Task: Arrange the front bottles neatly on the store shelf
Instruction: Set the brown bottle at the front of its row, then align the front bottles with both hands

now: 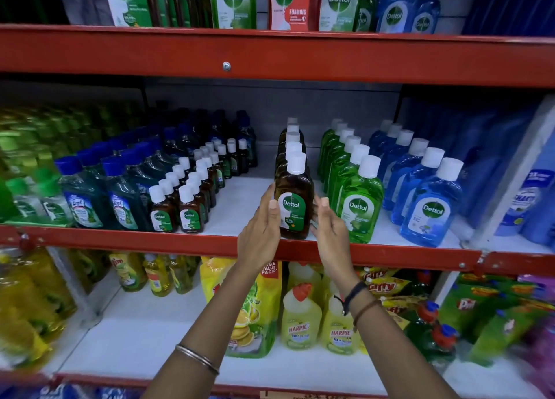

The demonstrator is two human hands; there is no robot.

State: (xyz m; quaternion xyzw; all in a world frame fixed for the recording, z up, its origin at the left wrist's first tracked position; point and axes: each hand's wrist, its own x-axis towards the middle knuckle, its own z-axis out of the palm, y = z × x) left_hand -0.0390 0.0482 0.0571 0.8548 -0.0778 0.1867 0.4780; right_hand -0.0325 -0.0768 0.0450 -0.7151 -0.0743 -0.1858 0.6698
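A brown Dettol bottle with a white cap stands upright at the front edge of the middle shelf, heading a single-file row of the same bottles. My left hand lies flat against its left side, thumb up beside the label. My right hand cups its right side, fingertips touching the edge and the thumb slightly apart from it. To the right run a row of green Dettol bottles and a row of blue Dettol bottles. Two rows of small brown bottles stand to the left.
Bare white shelf lies between the small brown bottles and the held bottle. Dark green bottles with blue caps fill the left. The red upper shelf beam hangs overhead. Yellow Harpic bottles and refill pouches sit on the lower shelf.
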